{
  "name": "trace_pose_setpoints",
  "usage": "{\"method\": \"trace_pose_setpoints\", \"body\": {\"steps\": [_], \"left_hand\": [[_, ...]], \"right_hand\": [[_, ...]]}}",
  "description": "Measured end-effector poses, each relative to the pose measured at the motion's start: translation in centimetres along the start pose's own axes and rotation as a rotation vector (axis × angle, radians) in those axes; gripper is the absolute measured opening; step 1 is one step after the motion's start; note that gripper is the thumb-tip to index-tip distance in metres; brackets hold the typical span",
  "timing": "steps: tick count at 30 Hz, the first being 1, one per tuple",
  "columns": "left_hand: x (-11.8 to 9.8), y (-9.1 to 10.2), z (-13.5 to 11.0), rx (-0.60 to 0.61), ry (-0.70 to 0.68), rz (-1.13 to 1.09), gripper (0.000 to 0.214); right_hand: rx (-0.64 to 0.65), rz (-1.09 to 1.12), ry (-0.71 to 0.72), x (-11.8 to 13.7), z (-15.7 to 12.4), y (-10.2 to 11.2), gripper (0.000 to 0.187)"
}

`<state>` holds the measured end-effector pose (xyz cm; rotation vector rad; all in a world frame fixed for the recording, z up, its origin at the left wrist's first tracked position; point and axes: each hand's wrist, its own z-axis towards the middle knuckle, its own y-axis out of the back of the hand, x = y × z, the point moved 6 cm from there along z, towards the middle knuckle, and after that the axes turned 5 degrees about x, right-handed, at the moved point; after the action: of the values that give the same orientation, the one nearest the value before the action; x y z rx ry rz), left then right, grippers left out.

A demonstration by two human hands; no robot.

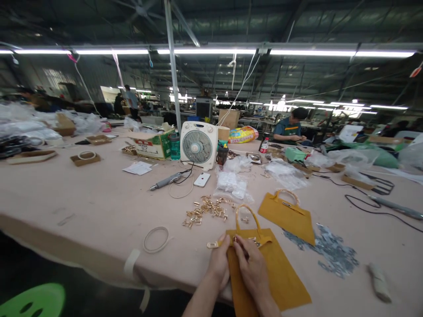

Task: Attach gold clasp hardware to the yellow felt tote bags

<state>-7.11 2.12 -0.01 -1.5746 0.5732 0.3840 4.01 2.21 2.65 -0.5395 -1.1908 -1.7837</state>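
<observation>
Several fingers of the left hand (218,263) clasp a mustard bag (280,277) beneath them, beside a pale strap end (212,245); those of the right hand (253,262) bunch alongside, their exact hold hidden. Just beyond the fingers lie gold fittings (211,208); to their right, a second bag (287,215) and grey pieces (335,251).

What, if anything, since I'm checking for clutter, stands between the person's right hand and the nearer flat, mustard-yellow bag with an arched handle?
Nothing visible: the bare right hand touches the nearer bag, beside the left hand at its edge. Loose gold-coloured metal fittings lie beyond it.
</observation>
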Motion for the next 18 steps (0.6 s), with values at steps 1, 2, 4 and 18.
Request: {"method": "trace_pose_setpoints", "body": {"steps": [1,2,4,18], "left_hand": [[0.0,-0.2,0.0,0.031,0.059,-0.038,0.037],[-0.1,-0.4,-0.1,0.069,0.125,-0.062,0.038],[-0.2,-0.8,-0.3,0.154,0.257,-0.093,0.044],[-0.3,-1.6,-1.0,0.271,0.324,-0.129,0.043]], "right_hand": [[0.001,0.019,-0.010,0.1,0.0,0.1,0.033],[0.004,0.042,-0.025,0.3,-0.1,0.2,0.033],[0.027,0.086,-0.058,0.6,-0.3,0.3,0.034],[0.096,0.315,-0.162,0.3,5.8,2.2,0.036]]}}
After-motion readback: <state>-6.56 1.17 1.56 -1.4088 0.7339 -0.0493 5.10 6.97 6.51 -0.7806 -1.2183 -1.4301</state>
